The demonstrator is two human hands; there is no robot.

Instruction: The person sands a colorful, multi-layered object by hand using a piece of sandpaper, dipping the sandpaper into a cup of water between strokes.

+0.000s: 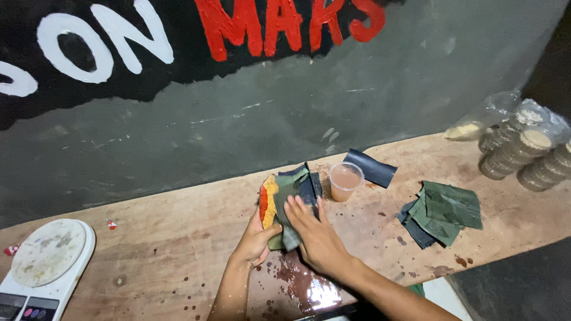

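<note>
White kitchen scale (44,261) with a round plate sits at the near left of the stained wooden table (178,238). At the centre, the left hand (254,241) grips a bundle of green leaf pieces with orange filling (279,205), while the right hand (315,235) lies flat and open against it. Just right stand a clear plastic cup of pinkish liquid (345,181), then a pile of cut green leaves (443,213), then stacked round containers (529,154) far right
</note>
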